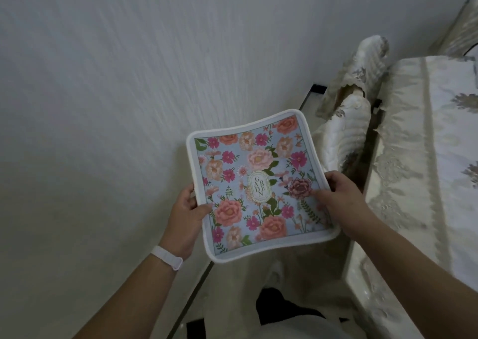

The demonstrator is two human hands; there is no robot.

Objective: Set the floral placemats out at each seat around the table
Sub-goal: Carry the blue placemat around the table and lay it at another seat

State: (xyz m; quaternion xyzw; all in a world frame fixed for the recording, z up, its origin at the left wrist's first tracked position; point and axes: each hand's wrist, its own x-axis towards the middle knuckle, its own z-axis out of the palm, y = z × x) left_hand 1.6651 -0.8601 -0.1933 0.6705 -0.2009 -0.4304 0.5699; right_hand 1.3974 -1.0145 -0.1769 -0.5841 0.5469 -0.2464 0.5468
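A square floral placemat with a white border, pink and peach flowers on pale blue and a "GARDEN" label hangs in the air in front of me, held flat. My left hand grips its left edge, thumb on top. Its right edge is pinched by my right hand. The table, draped in a cream embroidered cloth, lies to the right of the mat, its edge running down the frame.
A chair with a cream frilled cover stands pushed in against the table's edge, just beyond the mat. A white textured wall fills the left side. A narrow strip of floor runs between wall and table.
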